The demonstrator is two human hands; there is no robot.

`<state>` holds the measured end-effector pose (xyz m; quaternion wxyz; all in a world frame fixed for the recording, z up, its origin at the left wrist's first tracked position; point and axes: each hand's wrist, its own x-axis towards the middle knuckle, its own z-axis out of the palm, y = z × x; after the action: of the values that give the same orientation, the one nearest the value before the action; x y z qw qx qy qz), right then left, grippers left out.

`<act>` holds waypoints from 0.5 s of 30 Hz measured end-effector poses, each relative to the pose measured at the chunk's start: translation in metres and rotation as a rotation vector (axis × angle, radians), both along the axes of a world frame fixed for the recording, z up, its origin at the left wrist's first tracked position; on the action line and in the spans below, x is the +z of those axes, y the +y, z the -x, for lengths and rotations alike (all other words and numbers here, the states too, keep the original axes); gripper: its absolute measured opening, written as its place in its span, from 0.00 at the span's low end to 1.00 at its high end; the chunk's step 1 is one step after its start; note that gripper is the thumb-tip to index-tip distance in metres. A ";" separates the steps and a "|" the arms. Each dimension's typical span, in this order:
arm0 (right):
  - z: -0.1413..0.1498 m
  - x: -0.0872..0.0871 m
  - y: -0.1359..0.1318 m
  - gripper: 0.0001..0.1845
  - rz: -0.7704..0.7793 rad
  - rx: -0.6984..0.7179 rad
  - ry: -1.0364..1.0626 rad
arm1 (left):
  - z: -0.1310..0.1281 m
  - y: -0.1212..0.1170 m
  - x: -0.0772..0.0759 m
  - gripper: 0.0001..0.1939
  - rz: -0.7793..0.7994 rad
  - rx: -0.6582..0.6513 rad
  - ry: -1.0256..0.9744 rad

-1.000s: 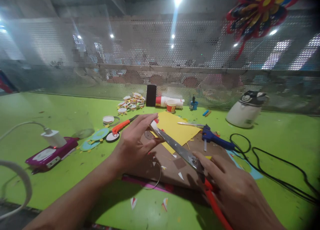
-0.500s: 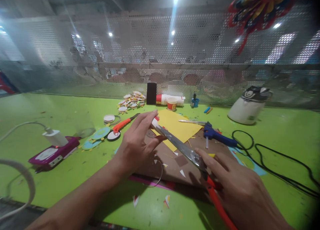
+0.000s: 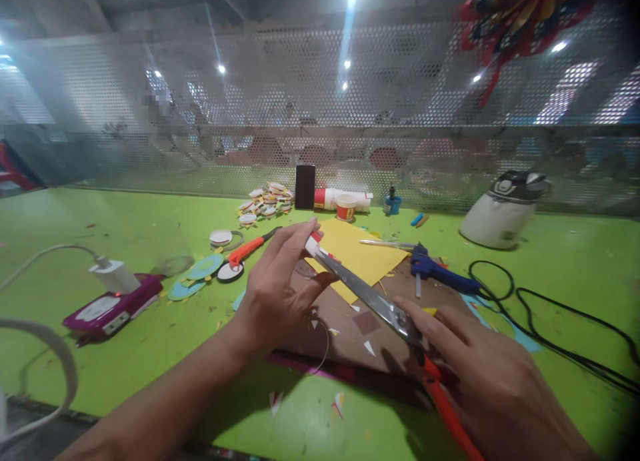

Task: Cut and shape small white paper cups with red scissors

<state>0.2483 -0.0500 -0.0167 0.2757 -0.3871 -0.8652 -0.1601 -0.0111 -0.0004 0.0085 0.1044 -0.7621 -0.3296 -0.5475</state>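
little but the viewpoint has shifted, the left hand [image 3: 277, 284] pinching a small white-and-red paper piece [image 3: 312, 245] near the yellow paper sheet [image 3: 360, 247], against red-handled steel scissors [image 3: 367, 293] gripped in the right hand [image 3: 483, 361], whose blades could nick those close fingertips if the piece slips.

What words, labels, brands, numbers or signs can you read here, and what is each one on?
None can be read for certain.
Upright paper cup: marks on a yellow patch, too small and blurred.
Red and white roll lying behind it: small marks, unreadable.
White jug: a greenish mark low on its side, too blurred.
Blue bottle: no lettering I can make out.
Purple power strip: no readable print.
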 end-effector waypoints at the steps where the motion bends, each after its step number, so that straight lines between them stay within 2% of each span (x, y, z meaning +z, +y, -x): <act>1: -0.001 0.000 0.000 0.24 0.007 0.001 -0.005 | 0.000 0.000 0.000 0.29 -0.009 0.009 0.004; 5: 0.000 -0.001 -0.001 0.24 -0.006 0.011 0.007 | -0.001 0.000 -0.001 0.30 -0.062 0.044 0.011; 15: 0.000 -0.001 -0.005 0.25 -0.010 0.007 0.001 | -0.004 -0.003 -0.001 0.32 -0.090 0.010 -0.027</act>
<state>0.2483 -0.0547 -0.0178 0.2786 -0.3826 -0.8656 -0.1633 -0.0068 -0.0036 0.0077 0.1367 -0.7474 -0.3100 -0.5715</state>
